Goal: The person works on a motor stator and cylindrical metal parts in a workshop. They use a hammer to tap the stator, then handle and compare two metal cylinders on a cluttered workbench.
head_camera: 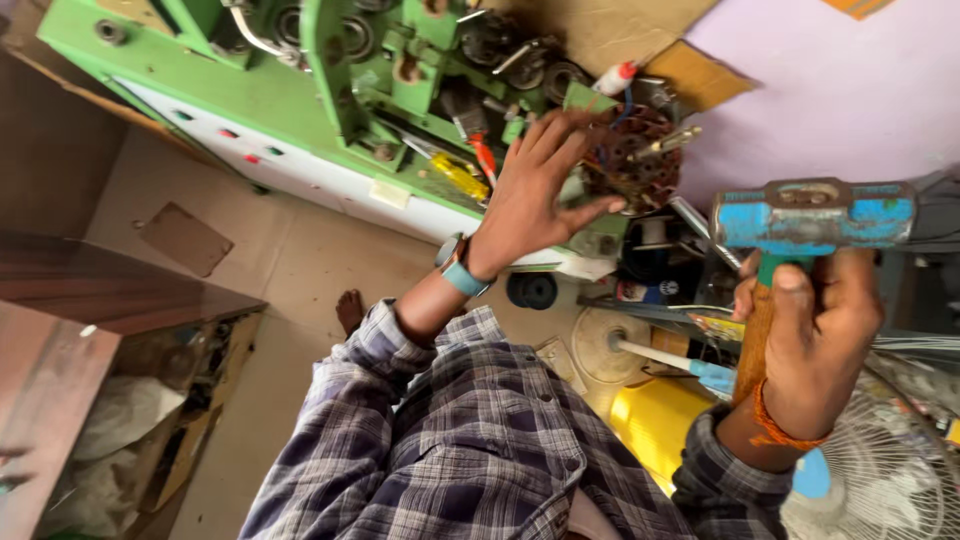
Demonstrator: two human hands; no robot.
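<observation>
Soft, even daylight filled the room, bright on the pale lilac wall (850, 100) and on the green metal machine (250, 90). My raised left hand (540, 190) was slightly smeared by motion. The worn blue steel hammer head (812, 215) in my right hand (815, 330) stayed fairly sharp. The edges bowed, and the dark brown wooden corner (50, 160) lay dim.

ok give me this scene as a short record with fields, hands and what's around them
left hand: left hand open, fingers spread, reaching toward the round wound part; contact unclear
right hand: right hand gripping the hammer by its wooden handle
hammer: blue head, raised
machine: green machine with a white panel
wrists: watch on left, orange band on right
nearby: yellow container, fan
</observation>
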